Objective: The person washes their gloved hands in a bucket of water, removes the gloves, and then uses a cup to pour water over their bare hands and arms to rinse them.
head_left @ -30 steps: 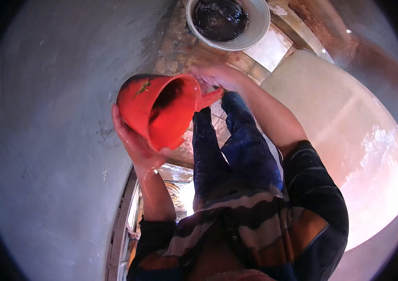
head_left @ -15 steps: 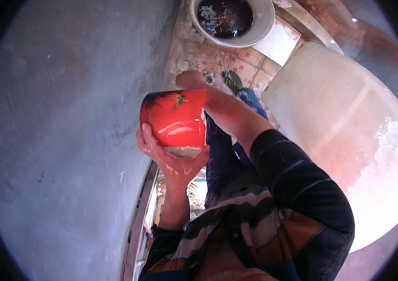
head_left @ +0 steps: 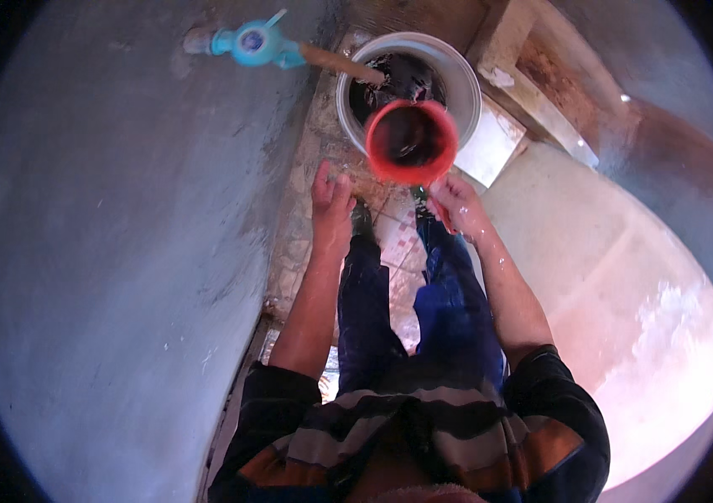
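Observation:
My right hand (head_left: 461,204) grips the handle of a red dipper (head_left: 398,173). The dipper is held mouth up over the near side of a pale round bucket (head_left: 471,105). Dark liquid shows inside both the dipper and the bucket. Wet spots glisten on my right hand and wrist. To the left of the dipper, my left hand (head_left: 333,205) is raised with its fingers apart, holding nothing.
A blue tap (head_left: 256,42) juts from the grey wall (head_left: 122,251) on the left. From it a brown, hose-like length (head_left: 340,64) reaches into the bucket. A large pale curved surface (head_left: 608,268) lies on the right. Wet tiles (head_left: 394,230) surround my feet.
The red vessel was on its side between both hands, close to the left wall. It has moved away from me to the bucket, mouth up; my left hand has let go. The tap has come into view.

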### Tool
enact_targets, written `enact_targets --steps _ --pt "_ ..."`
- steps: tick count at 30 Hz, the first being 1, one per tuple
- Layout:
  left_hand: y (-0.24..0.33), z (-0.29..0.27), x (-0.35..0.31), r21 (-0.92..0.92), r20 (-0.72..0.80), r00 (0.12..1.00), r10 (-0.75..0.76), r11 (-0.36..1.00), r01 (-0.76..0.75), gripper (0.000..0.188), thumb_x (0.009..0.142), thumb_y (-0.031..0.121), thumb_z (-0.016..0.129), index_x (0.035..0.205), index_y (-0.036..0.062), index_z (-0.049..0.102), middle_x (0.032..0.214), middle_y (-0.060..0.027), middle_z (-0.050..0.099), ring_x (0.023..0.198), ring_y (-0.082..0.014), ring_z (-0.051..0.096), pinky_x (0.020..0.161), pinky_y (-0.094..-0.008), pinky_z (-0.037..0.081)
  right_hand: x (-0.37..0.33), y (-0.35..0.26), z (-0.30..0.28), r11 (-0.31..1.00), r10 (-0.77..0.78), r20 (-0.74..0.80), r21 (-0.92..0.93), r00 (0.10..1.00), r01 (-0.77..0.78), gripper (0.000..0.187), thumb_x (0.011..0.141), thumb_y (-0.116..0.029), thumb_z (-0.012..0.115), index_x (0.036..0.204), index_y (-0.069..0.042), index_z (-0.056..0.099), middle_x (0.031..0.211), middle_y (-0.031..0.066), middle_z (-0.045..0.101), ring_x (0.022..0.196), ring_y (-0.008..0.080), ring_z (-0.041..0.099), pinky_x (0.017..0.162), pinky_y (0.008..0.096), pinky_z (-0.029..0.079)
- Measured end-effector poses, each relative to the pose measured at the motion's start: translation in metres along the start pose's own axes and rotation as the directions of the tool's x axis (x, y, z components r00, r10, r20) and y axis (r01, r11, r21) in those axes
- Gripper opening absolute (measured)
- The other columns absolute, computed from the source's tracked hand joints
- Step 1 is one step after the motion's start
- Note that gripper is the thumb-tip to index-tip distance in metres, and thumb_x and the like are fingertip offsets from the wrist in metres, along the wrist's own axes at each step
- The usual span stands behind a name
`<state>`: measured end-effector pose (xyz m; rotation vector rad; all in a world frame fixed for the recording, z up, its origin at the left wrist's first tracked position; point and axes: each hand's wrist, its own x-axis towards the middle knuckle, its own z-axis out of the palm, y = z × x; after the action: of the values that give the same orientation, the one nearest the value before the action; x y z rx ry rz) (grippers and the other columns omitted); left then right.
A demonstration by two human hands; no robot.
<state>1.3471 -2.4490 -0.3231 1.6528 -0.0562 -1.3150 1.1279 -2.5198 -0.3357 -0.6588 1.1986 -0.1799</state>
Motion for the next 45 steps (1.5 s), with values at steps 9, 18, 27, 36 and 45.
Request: enact_targets --steps 9,18,27,36,45 --pt "-0.083 0.109 0.148 0.009 -0.004 0.987 -0.163 0.986 0.163 0.042 0.092 0.033 0.054 0.126 0.0094 0.049 0.118 -0.0034 0.053 0.101 -0.0176 0.047 0.091 -0.0368 0.039 0.241 0.037 -0.020 0.898 0.095 -0.243 0.440 0.965 0.022 0.017 0.089 -0.022 0.051 0.097 -0.009 0.058 0.082 0.0017 0.060 0.074 0.0147 0.057 0.067 0.0329 0.046" --pt "-0.139 0.155 0.258 -0.382 -0.138 0.852 -0.504 0.821 0.424 0.049 0.094 0.035 0.038 0.138 0.0126 0.038 0.130 -0.0046 0.046 0.109 -0.0231 0.044 0.097 -0.0507 0.031 0.385 0.168 -0.130 0.938 -0.345 -0.783 -0.308 0.517 0.159 0.039 0.090 -0.036 0.048 0.115 -0.005 0.055 0.113 0.0099 0.062 0.111 0.0223 0.058 0.093 0.0333 0.046" --pt "-0.101 0.120 0.236 -0.412 -0.027 0.900 -0.436 0.825 0.387 0.041 0.098 0.029 0.032 0.133 0.0090 0.041 0.135 -0.0065 0.046 0.127 -0.0263 0.040 0.105 -0.0441 0.028 0.243 0.067 -0.037 0.067 0.039 -0.354 0.934 0.934 0.351 0.026 0.092 -0.026 0.042 0.074 -0.011 0.053 0.078 0.0061 0.059 0.071 0.0208 0.056 0.074 0.0347 0.047" --pt "-0.087 0.088 0.203 0.525 0.150 0.964 0.219 0.809 -0.265 0.035 0.094 0.032 0.045 0.119 0.0095 0.053 0.114 -0.0057 0.059 0.090 -0.0268 0.059 0.086 -0.0483 0.044 0.106 -0.009 0.071 0.171 -0.769 0.424 -0.584 0.479 0.793 0.030 0.073 -0.031 0.063 0.100 -0.019 0.063 0.102 0.0029 0.061 0.102 0.0260 0.055 0.098 0.0535 0.031" --pt "-0.059 0.014 0.128 -0.507 0.393 0.911 -0.126 0.797 0.329 0.047 0.090 0.047 0.051 0.128 0.0194 0.046 0.120 -0.0060 0.057 0.100 -0.0327 0.059 0.089 -0.0452 0.045 0.166 0.004 0.125 0.335 -0.910 0.146 -0.291 0.387 0.896 0.024 0.085 -0.027 0.059 0.093 -0.005 0.062 0.083 0.0093 0.063 0.073 0.0225 0.061 0.074 0.0368 0.048"
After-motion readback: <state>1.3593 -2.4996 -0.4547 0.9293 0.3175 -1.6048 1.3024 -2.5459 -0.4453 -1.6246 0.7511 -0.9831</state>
